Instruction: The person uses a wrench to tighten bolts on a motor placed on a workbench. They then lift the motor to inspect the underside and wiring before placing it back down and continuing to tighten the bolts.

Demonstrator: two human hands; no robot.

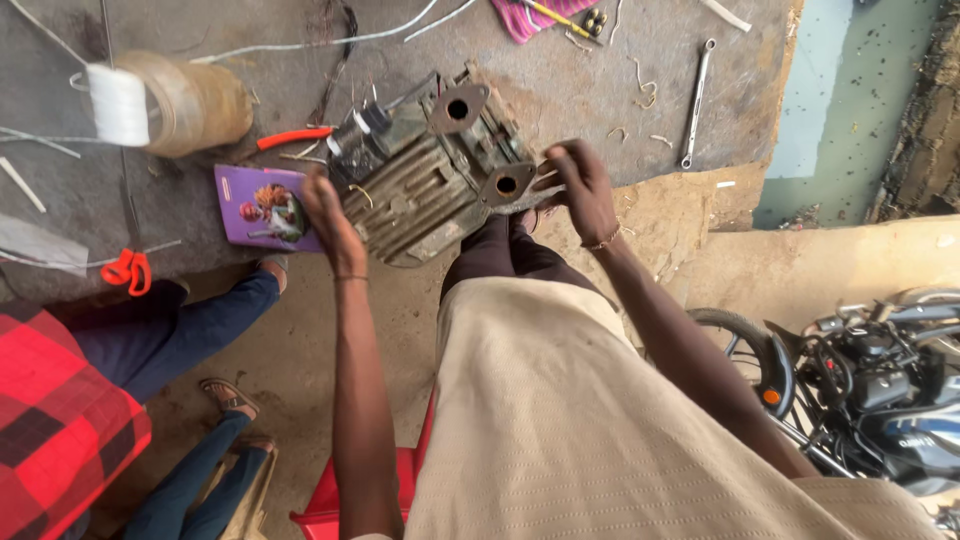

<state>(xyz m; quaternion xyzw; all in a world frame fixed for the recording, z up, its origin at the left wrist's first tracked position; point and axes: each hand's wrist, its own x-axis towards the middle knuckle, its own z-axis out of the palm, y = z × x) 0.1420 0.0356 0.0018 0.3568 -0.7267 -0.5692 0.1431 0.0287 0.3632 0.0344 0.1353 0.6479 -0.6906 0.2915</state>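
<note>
My left hand (pixel 332 222) lies flat and open against the finned motor housing (pixel 420 195) at the bench edge; my right hand (pixel 580 190) pinches its mounting foot (pixel 508 185) (windings exposed, wrench (pixel 696 100) untouched).

Crowded near edge, open slab beyond the motor.

The motor (pixel 430 170) fills the bench edge between the left hand (pixel 330 215) and right hand (pixel 580 190). Left side hemmed in: purple booklet (pixel 262 208) touching the motor, red-handled pliers (pixel 295 137), jar (pixel 190 100), orange scissors (pixel 128 270). Right side freer; bare grey bench (pixel 600 90) runs to the spanner (pixel 696 100). Loose wires cross the far edge.
</note>
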